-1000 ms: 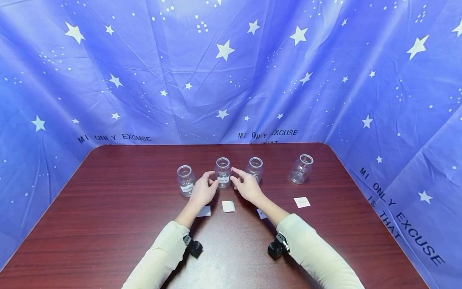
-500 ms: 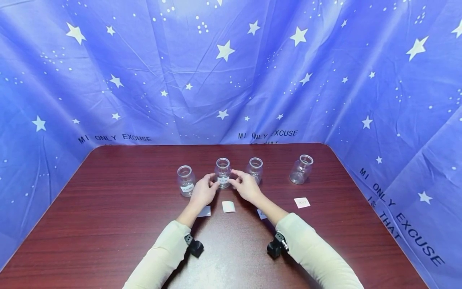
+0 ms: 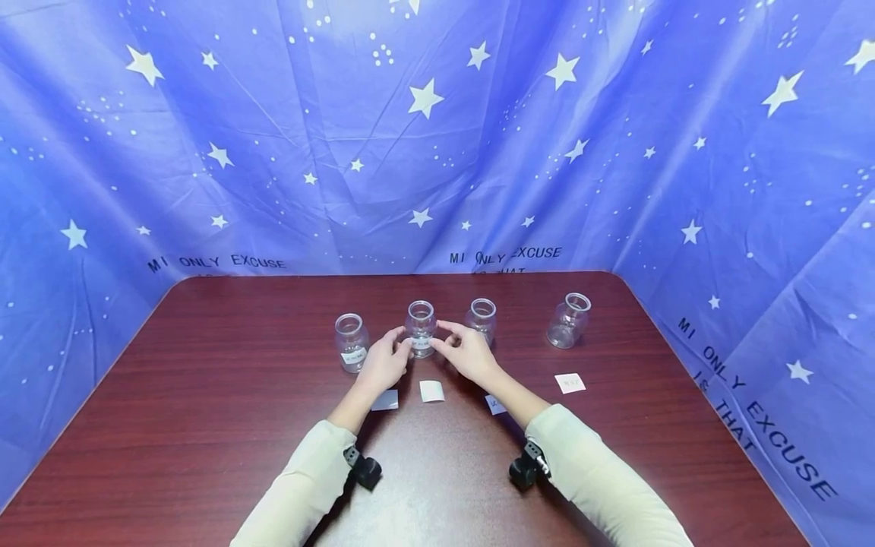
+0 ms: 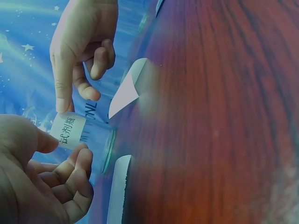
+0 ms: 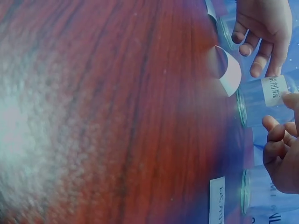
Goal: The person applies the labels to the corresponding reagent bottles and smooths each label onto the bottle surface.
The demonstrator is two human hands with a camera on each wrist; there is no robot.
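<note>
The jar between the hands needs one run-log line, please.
jar: upright | label: on jar | left hand, right hand: thumbs touching label

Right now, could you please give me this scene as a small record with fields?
left hand: thumb at the left end of the label on the second jar from left
right hand: thumb at that label's right end
other jars: leftmost jar labelled; third jar partly hidden by the right hand; far-right jar shows no label
paper pieces: four, lying on the table
backdrop: blue, starred

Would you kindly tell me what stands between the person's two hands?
In the head view, an upright clear jar with a white label stands between the left hand and the right hand.
</note>
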